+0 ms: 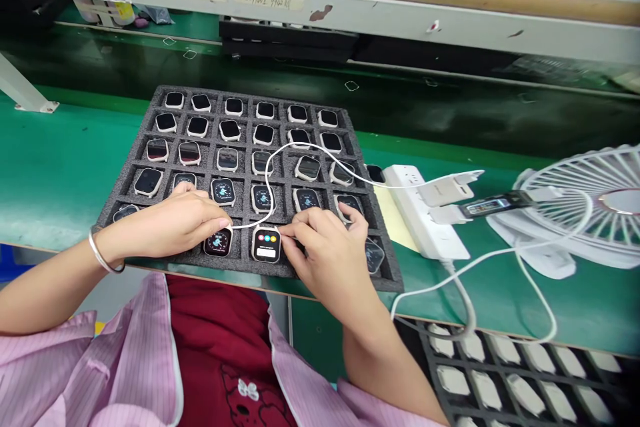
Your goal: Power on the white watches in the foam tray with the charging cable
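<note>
A grey foam tray (245,217) holds rows of square smartwatches with pale cases. Over its front left part, my left hand (183,219) is closed, thumb and fingers pinching the end of a white charging cable (269,177). That end is beside a smartwatch with a lit dial (219,243); whether they touch is hidden. At the front row, my right hand (327,240) has its index finger and thumb against the right edge of another smartwatch (266,247). This one's screen shows coloured circles and a white box. Several watches behind have lit dials; those farther back are dark.
Right of the tray stand a white power strip (417,210) with plugged-in adapters, a small black meter (493,205) and a white fan (600,203). Loose white cable loops over the green table edge. A lower tray (475,363) holds pale pieces. A shelf (320,7) overhangs behind.
</note>
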Available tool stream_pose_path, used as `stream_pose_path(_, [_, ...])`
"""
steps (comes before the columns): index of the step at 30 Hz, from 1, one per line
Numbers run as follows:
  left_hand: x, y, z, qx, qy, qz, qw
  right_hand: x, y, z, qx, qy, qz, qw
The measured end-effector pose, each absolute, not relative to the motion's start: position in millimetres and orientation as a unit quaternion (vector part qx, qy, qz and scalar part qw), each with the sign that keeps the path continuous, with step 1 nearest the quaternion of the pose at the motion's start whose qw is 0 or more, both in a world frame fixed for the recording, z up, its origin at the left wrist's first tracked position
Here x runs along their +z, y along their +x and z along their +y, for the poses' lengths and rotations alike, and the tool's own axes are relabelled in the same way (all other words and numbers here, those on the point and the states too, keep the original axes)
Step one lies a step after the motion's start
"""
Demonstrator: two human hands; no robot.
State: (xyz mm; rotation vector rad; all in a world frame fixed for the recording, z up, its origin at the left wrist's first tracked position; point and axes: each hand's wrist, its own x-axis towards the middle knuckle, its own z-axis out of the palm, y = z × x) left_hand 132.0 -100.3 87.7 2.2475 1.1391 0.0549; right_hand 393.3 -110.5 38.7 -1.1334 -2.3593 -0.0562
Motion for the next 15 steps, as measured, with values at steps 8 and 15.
stream_pose_path(8, [87.3, 133.5, -99.9, 0.016, 0.848, 0.434, 0.303, 38.6, 393.0, -111.0, -0.022, -0.418, -0.870, 0.260])
stream_pose_path(15, [86.5, 133.1, -99.8, 0.028, 0.848, 0.432, 0.305, 37.8, 392.9, -110.9, -0.026, -0.419, -0.871, 0.254])
